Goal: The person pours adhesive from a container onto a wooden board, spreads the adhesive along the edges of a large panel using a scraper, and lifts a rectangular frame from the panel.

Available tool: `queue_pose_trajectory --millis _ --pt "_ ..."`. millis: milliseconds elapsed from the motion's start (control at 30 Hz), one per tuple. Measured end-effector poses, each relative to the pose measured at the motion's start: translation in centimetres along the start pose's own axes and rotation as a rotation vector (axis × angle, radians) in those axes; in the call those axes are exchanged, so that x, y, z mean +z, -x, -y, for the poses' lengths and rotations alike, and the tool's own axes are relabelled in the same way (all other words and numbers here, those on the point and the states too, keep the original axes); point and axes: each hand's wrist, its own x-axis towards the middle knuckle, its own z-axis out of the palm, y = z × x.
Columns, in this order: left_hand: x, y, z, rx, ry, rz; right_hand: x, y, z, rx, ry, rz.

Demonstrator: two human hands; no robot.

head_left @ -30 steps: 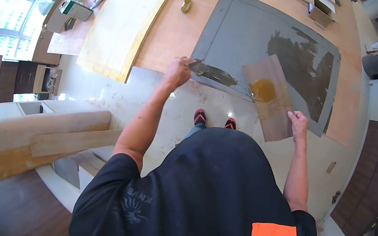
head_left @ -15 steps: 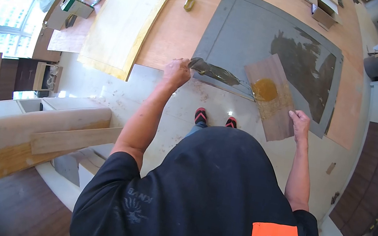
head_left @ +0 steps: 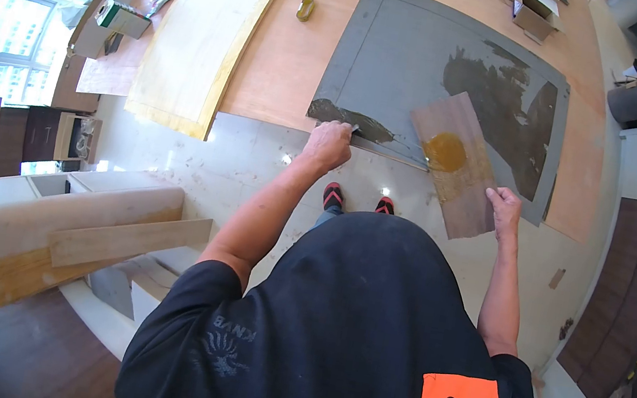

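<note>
Left hand (head_left: 329, 145), mid-frame: clenched on mostly hidden tool (head_left: 355, 128), at grey panel (head_left: 407, 63). Right hand (head_left: 505, 209): pinching brown board (head_left: 463, 190), amber paste (head_left: 444, 151) atop.

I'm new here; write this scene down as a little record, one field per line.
Left hand grip: around a small, mostly hidden tool, at the near edge of the gray panel
Right hand grip: pinching a thin brown board
On that board: amber puddle
Gray panel: flat on the worktop, partly coated dark
Also on worktop: pale panel, apparently a yellow tape measure
</note>
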Motion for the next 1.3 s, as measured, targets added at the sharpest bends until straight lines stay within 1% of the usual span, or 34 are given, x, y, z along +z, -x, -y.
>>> queue_pose_trajectory --millis 33,67,167,200,300,333,433,533,667,767,900,1000,1100,1200,1300 --pt "-0.4 0.0 -0.6 0.021 0.026 0.034 -0.1 0.0 -0.1 -0.010 -0.005 0.001" --pt "-0.8 0.1 -0.8 -0.009 0.113 0.040 -0.2 0.0 -0.2 -0.020 -0.009 0.001" --pt "-0.7 0.1 0.4 -0.031 0.362 -0.109 -0.8 0.4 0.1 -0.021 0.025 0.000" --pt "-0.5 -0.1 0.8 -0.029 0.288 -0.214 -0.9 0.3 0.1 -0.019 0.043 0.001" --pt "-0.7 -0.5 1.3 -0.023 0.268 -0.224 -1.4 0.4 0.0 -0.012 0.022 0.014" --pt "-0.9 -0.5 0.8 0.067 0.222 -0.278 -1.5 0.4 0.1 -0.013 0.015 0.015" --pt "-0.9 -0.5 -0.7 0.254 0.121 -0.323 -2.1 0.7 0.3 -0.013 0.002 0.014" --pt "0.5 -0.2 -1.9 0.398 -0.025 -0.370 -2.7 0.6 -0.1 -0.015 -0.016 0.005" --pt "3.9 0.9 -1.3 0.287 -0.146 -0.269 -3.5 0.5 -1.3 -0.035 -0.010 0.010" --pt "3.6 2.7 -2.7 0.288 -0.178 -0.194 -3.9 0.7 -1.5 -0.037 -0.015 0.011" --pt "2.2 3.0 -2.8 0.308 -0.140 -0.131 -4.1 1.0 -1.6 -0.017 -0.076 0.003" --pt "1.4 1.9 -3.7 0.294 -0.082 -0.195 -4.6 1.1 -1.7 -0.034 -0.083 0.016" --pt "2.1 0.8 -5.2 0.380 -0.005 -0.281 -4.8 1.1 -1.4 -0.039 -0.076 0.010" --pt "3.5 0.4 -6.5 0.396 -0.094 -0.210 -5.0 1.1 -1.3 -0.016 -0.063 0.012" --pt "6.0 1.0 -6.7 0.432 -0.168 -0.229 -5.1 1.3 -1.4 -0.030 -0.108 0.012"
